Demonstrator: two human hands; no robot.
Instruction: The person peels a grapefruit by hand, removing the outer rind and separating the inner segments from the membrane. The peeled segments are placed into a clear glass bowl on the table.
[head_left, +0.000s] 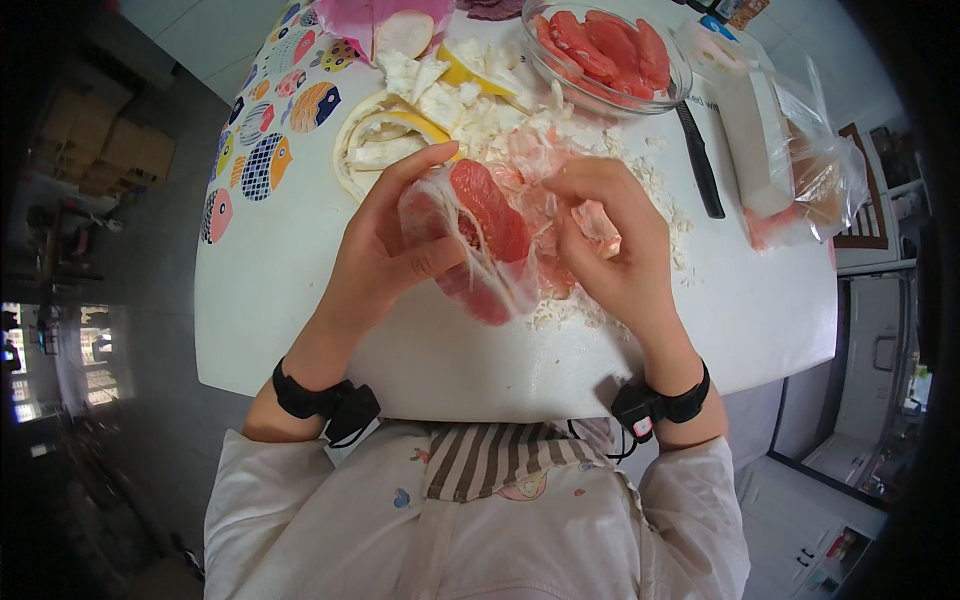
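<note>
My left hand (382, 247) holds a chunk of red pomelo (487, 217) above the table, thumb in front and fingers behind. Whitish membrane covers part of the chunk, while bare red pulp shows along its upper right side. To the right of the fruit is my right hand (619, 232), its fingers curled and the thumb bent toward them. Whether a shred of membrane is between those fingertips cannot be made out. Beneath and between the hands lies a heap of pinkish peeled membrane (536, 157).
Thick pomelo rind (352, 142) and pith scraps are piled behind my left hand. A glass bowl (681, 82) of peeled red segments (607, 49) stands at the back. A black-handled knife (701, 161) and a clear plastic bag (825, 180) lie right, on the white table (270, 315).
</note>
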